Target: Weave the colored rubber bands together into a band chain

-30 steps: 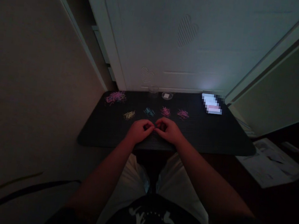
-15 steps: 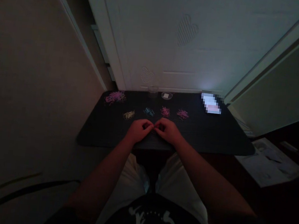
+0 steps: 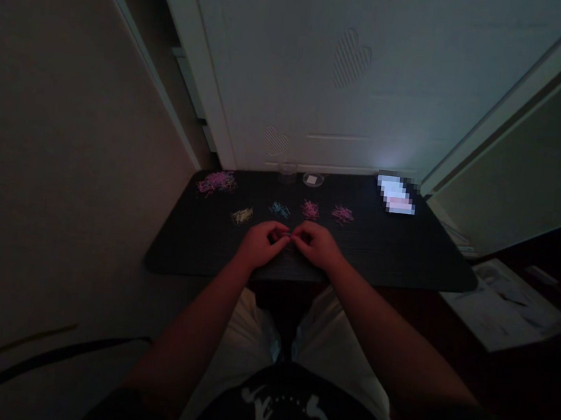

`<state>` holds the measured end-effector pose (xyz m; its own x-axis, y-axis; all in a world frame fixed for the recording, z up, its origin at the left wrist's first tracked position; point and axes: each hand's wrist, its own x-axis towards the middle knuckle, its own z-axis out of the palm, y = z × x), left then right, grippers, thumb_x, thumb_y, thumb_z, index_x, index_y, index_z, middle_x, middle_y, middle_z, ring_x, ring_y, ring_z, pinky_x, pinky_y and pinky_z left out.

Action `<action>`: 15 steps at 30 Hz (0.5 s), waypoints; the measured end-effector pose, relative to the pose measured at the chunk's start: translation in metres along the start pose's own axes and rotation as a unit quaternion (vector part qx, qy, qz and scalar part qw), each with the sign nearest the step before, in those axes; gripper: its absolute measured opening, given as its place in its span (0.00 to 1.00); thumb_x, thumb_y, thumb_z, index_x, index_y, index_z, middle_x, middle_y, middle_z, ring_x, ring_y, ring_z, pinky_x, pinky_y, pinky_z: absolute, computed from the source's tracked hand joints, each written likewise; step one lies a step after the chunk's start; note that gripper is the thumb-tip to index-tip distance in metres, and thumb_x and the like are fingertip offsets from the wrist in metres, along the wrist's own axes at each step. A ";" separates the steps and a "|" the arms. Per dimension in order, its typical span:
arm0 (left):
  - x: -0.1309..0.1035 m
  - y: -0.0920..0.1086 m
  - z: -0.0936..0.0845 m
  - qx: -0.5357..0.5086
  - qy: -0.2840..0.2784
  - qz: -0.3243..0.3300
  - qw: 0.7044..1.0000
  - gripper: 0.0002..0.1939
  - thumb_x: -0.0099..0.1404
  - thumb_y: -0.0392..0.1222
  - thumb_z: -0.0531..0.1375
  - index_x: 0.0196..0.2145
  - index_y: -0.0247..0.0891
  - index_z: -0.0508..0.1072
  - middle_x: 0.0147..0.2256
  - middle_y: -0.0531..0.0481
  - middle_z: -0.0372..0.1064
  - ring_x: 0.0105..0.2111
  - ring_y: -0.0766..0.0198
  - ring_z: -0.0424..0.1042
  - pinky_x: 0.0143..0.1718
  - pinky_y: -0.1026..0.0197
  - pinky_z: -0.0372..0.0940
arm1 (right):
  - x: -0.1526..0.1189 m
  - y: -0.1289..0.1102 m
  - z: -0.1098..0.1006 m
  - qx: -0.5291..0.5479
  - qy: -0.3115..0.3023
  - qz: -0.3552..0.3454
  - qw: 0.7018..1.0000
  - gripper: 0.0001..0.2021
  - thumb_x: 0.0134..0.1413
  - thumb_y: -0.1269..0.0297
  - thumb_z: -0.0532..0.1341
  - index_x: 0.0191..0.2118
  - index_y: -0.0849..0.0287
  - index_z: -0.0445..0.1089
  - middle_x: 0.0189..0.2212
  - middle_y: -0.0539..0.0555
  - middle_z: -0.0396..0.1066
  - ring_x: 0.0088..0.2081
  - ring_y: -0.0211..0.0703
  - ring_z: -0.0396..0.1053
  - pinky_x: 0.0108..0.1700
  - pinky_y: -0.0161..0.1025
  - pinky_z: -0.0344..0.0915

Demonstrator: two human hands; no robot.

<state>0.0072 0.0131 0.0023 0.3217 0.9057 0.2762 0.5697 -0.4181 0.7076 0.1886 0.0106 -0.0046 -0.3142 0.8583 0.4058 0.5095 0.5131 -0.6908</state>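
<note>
My left hand (image 3: 260, 242) and my right hand (image 3: 316, 244) meet fingertip to fingertip over the front of the black table (image 3: 381, 254). Both are pinched closed, and a tiny bluish sliver seems to sit between the fingertips, too small and dark to name. Just beyond them lie small piles of thin short strips: a yellowish pile (image 3: 242, 216), a blue pile (image 3: 279, 209), a red-pink pile (image 3: 310, 209) and a pink-purple pile (image 3: 343, 214). A larger mixed pile (image 3: 216, 182) of pink and purple strips spreads at the far left corner.
A clear round container (image 3: 287, 172) and a clear round lid (image 3: 312, 180) with a white square stand at the table's back edge. A lit, pixelated screen (image 3: 396, 193) is at the back right. Behind rises a white panel (image 3: 296, 58) with hearts. Papers (image 3: 506, 304) lie low at right.
The fingertips of my two hands have shifted slightly, and a small bluish bit now shows between them. The piles stay where they were.
</note>
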 end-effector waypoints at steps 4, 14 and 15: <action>0.000 -0.001 0.000 -0.004 0.009 0.002 1.000 0.13 0.57 0.43 0.60 0.39 0.37 0.73 0.33 0.50 0.73 0.29 0.67 0.69 0.32 0.64 0.65 | 0.000 0.000 0.000 -0.004 -0.002 0.004 1.000 0.02 0.50 0.68 0.59 0.29 0.60 0.69 0.25 0.50 0.66 0.27 0.36 0.61 0.30 0.34 0.57; 0.001 0.001 0.000 0.015 -0.006 -0.010 1.000 0.11 0.60 0.45 0.57 0.36 0.38 0.74 0.31 0.50 0.74 0.29 0.66 0.69 0.31 0.63 0.64 | 0.000 0.000 -0.001 -0.001 -0.009 0.005 1.000 0.02 0.50 0.68 0.59 0.30 0.59 0.69 0.26 0.50 0.66 0.28 0.36 0.62 0.30 0.34 0.57; 0.001 0.001 0.000 0.017 -0.005 -0.010 1.000 0.11 0.60 0.45 0.57 0.35 0.38 0.74 0.31 0.50 0.74 0.29 0.66 0.69 0.31 0.63 0.64 | 0.000 0.000 -0.001 0.000 -0.008 0.005 1.000 0.02 0.50 0.69 0.59 0.29 0.59 0.69 0.26 0.50 0.66 0.28 0.36 0.62 0.30 0.33 0.57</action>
<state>0.0077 0.0141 0.0034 0.3177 0.9131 0.2557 0.6008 -0.4025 0.6907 0.1892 0.0110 -0.0044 -0.3210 0.8634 0.3893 0.5122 0.5040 -0.6955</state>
